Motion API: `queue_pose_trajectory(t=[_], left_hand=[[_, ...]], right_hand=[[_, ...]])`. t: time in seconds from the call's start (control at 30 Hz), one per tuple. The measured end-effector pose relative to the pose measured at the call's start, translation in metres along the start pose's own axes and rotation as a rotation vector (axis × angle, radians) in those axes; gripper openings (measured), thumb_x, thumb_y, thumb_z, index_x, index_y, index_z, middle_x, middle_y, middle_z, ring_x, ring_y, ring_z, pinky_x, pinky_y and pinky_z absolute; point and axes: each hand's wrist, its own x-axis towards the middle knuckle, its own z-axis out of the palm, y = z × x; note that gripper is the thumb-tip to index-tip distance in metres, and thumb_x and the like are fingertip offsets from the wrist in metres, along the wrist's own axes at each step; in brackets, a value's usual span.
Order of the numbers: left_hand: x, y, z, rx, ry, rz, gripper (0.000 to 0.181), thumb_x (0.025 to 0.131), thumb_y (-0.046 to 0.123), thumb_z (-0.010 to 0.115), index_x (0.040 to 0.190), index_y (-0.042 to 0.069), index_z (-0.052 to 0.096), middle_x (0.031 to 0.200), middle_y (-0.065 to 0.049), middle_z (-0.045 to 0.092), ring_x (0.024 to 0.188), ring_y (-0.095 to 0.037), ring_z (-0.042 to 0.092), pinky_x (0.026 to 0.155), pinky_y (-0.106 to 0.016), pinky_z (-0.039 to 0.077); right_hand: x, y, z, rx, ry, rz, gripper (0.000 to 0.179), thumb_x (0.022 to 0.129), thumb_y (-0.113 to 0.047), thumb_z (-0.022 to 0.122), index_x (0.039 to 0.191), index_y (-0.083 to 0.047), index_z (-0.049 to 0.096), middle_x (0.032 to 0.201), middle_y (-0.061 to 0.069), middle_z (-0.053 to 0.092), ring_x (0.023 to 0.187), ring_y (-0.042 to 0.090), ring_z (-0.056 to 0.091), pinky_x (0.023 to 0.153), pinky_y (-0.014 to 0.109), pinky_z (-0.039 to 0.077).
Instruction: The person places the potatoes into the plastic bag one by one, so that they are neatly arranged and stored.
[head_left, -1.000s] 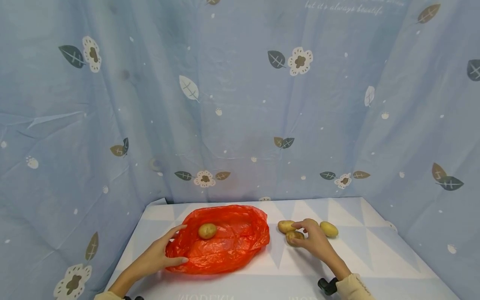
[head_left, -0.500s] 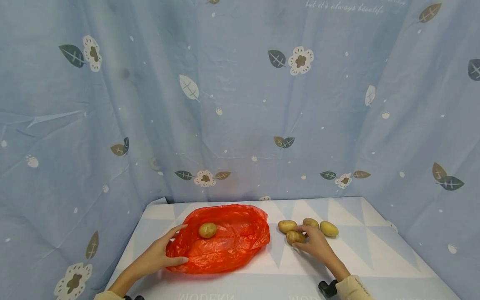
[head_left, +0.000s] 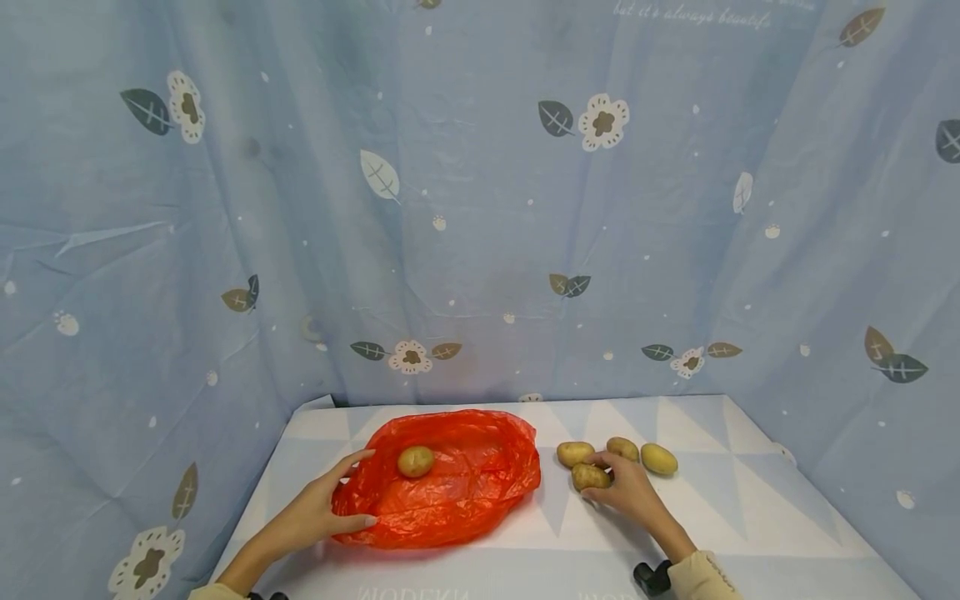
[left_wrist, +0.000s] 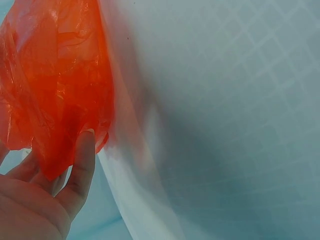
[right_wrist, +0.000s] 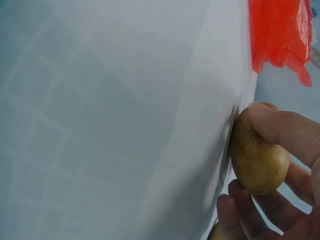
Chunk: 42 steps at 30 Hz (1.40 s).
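Note:
In the head view my left hand grips the left side of a wide-mouthed red plastic bag. The left wrist view has its thumb against the crinkled plastic. One potato lies inside the bag. To the right of it, my right hand holds a brown potato between thumb and fingers. Up close in the right wrist view, that speckled potato seems to be at the tabletop; whether it is lifted I cannot tell.
Around my right hand lie more potatoes: one at the left, one behind and a yellower one at the right. All are on a pale patterned tabletop. A blue printed curtain encloses its back and sides.
My right hand's fingers have come in round the front potato, uncovering the one behind. Hand and potato have shifted very slightly since. My left hand and the bag look still.

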Motion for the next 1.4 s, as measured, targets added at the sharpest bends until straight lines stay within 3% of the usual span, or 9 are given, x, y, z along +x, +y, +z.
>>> queue_pose_trajectory(t=[0.17,0.63,0.77,1.03,1.4], left_hand=[[0.002,0.0,0.0,0.005,0.002,0.008,0.097,0.078,0.034,0.091,0.157,0.023,0.037,0.149,-0.016,0.047,0.11,-0.027,0.059,0.085,-0.043,0.061],[0.003,0.001,0.0,0.001,0.001,0.006,0.096,0.078,0.035,0.091,0.157,0.024,0.037,0.149,-0.018,0.047,0.11,-0.029,0.059,0.085,-0.044,0.061],[0.005,0.0,-0.001,0.002,-0.001,0.01,0.096,0.078,0.036,0.091,0.157,0.025,0.037,0.149,-0.017,0.047,0.11,-0.029,0.059,0.086,-0.045,0.061],[0.008,0.0,-0.001,-0.004,-0.011,0.023,0.096,0.078,0.036,0.091,0.158,0.024,0.037,0.15,-0.016,0.047,0.113,-0.03,0.059,0.087,-0.047,0.06],[0.005,0.006,-0.001,-0.012,-0.027,0.043,0.096,0.08,0.033,0.09,0.158,0.021,0.036,0.15,-0.018,0.047,0.113,-0.03,0.06,0.087,-0.047,0.06]], right_hand=[[0.0,-0.001,0.001,0.001,0.008,-0.001,0.047,0.069,-0.015,0.096,0.109,-0.009,0.074,0.105,0.0,0.073,0.093,0.018,0.065,0.086,0.042,0.054],[0.002,-0.006,-0.002,0.051,0.009,0.042,0.048,0.067,-0.017,0.098,0.108,-0.011,0.075,0.106,-0.002,0.073,0.091,0.014,0.064,0.083,0.037,0.055],[0.004,-0.012,-0.006,0.076,0.019,0.028,0.046,0.068,-0.015,0.097,0.109,-0.01,0.075,0.103,-0.002,0.072,0.089,0.013,0.063,0.08,0.034,0.055],[0.006,-0.024,-0.012,0.101,0.037,-0.006,0.047,0.069,-0.017,0.097,0.111,-0.011,0.076,0.104,-0.002,0.07,0.089,0.014,0.062,0.08,0.04,0.058],[0.012,-0.034,-0.015,0.076,0.055,-0.059,0.044,0.07,-0.02,0.097,0.109,-0.018,0.076,0.1,-0.006,0.073,0.084,0.011,0.062,0.077,0.032,0.052]])
